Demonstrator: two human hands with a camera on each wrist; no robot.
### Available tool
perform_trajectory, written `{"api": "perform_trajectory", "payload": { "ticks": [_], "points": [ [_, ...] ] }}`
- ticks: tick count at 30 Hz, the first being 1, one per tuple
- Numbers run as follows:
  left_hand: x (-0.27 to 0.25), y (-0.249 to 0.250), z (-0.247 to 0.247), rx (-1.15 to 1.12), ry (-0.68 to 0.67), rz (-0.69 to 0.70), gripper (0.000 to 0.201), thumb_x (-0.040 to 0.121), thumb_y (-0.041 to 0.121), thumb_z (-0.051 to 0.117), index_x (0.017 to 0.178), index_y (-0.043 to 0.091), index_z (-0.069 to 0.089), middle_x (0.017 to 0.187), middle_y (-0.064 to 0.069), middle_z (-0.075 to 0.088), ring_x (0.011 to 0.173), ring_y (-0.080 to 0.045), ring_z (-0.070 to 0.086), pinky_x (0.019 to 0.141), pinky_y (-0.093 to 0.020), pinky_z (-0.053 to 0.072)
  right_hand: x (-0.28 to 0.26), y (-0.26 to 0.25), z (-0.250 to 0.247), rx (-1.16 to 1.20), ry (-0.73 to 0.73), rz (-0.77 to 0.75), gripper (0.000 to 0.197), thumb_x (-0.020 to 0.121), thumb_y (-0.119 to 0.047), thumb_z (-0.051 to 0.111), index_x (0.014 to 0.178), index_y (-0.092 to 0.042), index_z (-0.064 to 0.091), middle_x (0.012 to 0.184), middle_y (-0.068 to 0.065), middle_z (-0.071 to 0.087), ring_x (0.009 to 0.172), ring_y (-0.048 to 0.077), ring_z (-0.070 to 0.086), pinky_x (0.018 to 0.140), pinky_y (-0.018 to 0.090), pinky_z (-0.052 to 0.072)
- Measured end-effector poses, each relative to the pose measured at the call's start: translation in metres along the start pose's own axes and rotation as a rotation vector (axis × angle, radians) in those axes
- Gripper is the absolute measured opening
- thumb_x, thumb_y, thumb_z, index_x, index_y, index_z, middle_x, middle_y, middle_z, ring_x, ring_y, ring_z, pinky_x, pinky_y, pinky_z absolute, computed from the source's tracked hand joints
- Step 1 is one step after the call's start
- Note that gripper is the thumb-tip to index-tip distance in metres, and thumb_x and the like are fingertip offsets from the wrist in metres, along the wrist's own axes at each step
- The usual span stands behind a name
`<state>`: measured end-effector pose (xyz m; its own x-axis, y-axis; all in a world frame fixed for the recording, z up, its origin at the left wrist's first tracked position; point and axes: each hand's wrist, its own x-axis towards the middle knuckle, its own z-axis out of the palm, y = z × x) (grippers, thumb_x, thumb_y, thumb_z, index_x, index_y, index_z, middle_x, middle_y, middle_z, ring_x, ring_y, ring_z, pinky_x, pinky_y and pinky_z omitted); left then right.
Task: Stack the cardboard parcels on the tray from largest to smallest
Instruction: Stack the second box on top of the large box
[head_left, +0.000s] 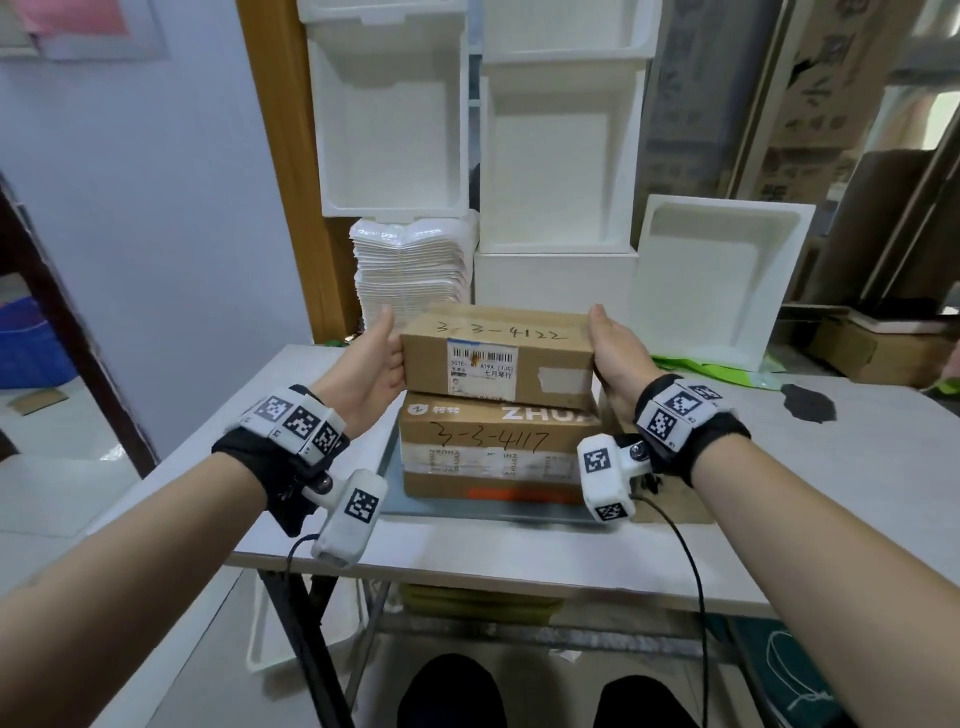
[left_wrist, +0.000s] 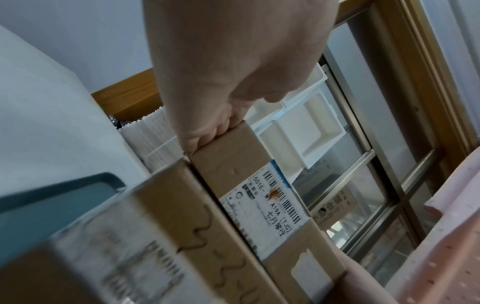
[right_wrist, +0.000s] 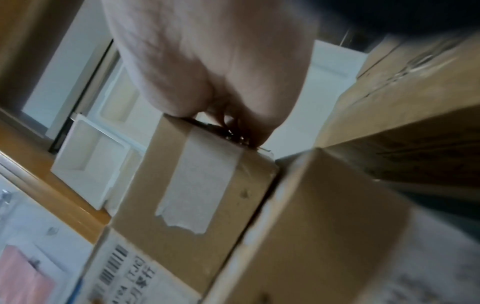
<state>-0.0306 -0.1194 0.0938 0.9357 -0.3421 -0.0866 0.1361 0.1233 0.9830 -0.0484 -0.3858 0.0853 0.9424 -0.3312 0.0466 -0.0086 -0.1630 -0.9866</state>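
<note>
Left hand (head_left: 371, 366): nearest of all; thumb up, palm flat against the left end of the upper parcel (head_left: 498, 358), fingers (left_wrist: 207, 137) curled over its far edge.
Right hand (head_left: 618, 353): clasps the opposite end, fingers wrapped round the corner.
Upper parcel: marked 3-3-4122, held between both hands, resting on or just above the lower parcel (head_left: 493, 449).
Lower parcel: larger, marked 3-3-4117, sits on the grey tray (head_left: 387, 467).
Tray: lies on the white table (head_left: 831, 493).
</note>
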Motion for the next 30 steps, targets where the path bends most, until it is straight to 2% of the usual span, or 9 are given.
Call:
{"api": "perform_trajectory", "payload": {
  "ticks": [3,9,12,14,17,19,22,26,30],
  "points": [
    [-0.004,-0.012,0.002,0.02,0.016,-0.005,0.07,0.1,0.058,0.02,0.149,0.011,0.035,0.148,-0.006,0.046,0.134,-0.017,0.044,0.102,-0.026,0.037,-0.007,0.01,-0.001,-0.028,-0.019,0.004,0.058,0.095,-0.059,0.026,0.115,-0.02,0.064,0.12,0.003,0.067,0.114,0.019,0.06,0.102,0.037,0.044],
    [0.011,-0.011,-0.007,-0.008,0.069,-0.008,0.077,0.098,0.063,0.016,0.152,0.009,0.03,0.156,-0.007,0.034,0.145,-0.018,0.029,0.12,-0.034,0.018,-0.018,0.003,-0.003,0.013,0.059,0.049,0.078,0.093,-0.067,0.021,0.131,-0.01,0.057,0.129,0.003,0.062,0.122,0.02,0.054,0.109,0.036,0.037],
    [0.019,-0.006,-0.004,-0.048,0.101,0.012,0.08,0.096,0.066,0.016,0.147,0.01,0.04,0.148,-0.009,0.047,0.139,-0.021,0.04,0.118,-0.037,0.026,-0.029,0.01,0.003,0.061,0.018,0.055,0.084,0.08,-0.083,0.024,0.12,-0.022,0.065,0.118,-0.002,0.069,0.113,0.017,0.062,0.105,0.04,0.043],
    [0.023,-0.003,0.001,-0.078,0.125,0.018,0.08,0.095,0.067,0.016,0.142,0.011,0.047,0.14,-0.011,0.055,0.131,-0.024,0.049,0.113,-0.04,0.034,-0.038,0.012,0.007,0.052,0.004,0.04,0.094,0.073,-0.09,0.023,0.135,-0.027,0.056,0.134,-0.004,0.061,0.127,0.018,0.053,0.111,0.043,0.036],
    [0.025,0.0,0.012,-0.111,0.116,0.007,0.076,0.095,0.067,0.018,0.125,0.012,0.061,0.12,-0.015,0.069,0.113,-0.028,0.063,0.093,-0.043,0.05,-0.042,0.009,0.008,0.03,-0.011,-0.009,0.073,0.094,-0.069,0.02,0.149,-0.024,0.037,0.148,-0.006,0.044,0.138,0.017,0.037,0.109,0.032,0.027],
    [0.023,0.0,0.019,-0.103,0.105,-0.009,0.074,0.095,0.067,0.019,0.118,0.013,0.064,0.11,-0.015,0.073,0.107,-0.029,0.067,0.086,-0.041,0.052,-0.039,0.008,0.005,0.018,-0.038,-0.011,0.069,0.096,-0.065,0.02,0.149,-0.025,0.037,0.143,-0.006,0.049,0.136,0.017,0.04,0.104,0.031,0.029],
    [0.02,0.0,0.023,-0.102,0.09,-0.004,0.075,0.094,0.068,0.02,0.126,0.014,0.061,0.114,-0.013,0.072,0.109,-0.028,0.067,0.09,-0.042,0.052,-0.034,0.001,0.003,0.032,-0.026,-0.013,0.069,0.094,-0.068,0.022,0.142,-0.024,0.047,0.132,-0.006,0.059,0.124,0.015,0.051,0.099,0.03,0.034],
    [0.016,-0.002,0.022,-0.1,0.076,0.006,0.073,0.094,0.068,0.02,0.128,0.018,0.06,0.116,-0.012,0.071,0.109,-0.028,0.066,0.094,-0.044,0.051,-0.031,0.003,0.005,0.008,-0.017,-0.001,0.084,0.083,-0.08,0.024,0.143,-0.026,0.046,0.141,-0.004,0.054,0.132,0.017,0.046,0.113,0.042,0.031],
    [0.011,-0.011,0.022,-0.087,0.092,0.014,0.064,0.095,0.066,0.022,0.122,0.024,0.063,0.117,-0.008,0.071,0.108,-0.025,0.068,0.095,-0.046,0.051,-0.04,0.014,0.008,-0.079,0.02,-0.03,0.072,0.092,-0.071,0.02,0.144,-0.027,0.046,0.141,-0.004,0.053,0.131,0.019,0.046,0.11,0.038,0.033]
  ]
}}
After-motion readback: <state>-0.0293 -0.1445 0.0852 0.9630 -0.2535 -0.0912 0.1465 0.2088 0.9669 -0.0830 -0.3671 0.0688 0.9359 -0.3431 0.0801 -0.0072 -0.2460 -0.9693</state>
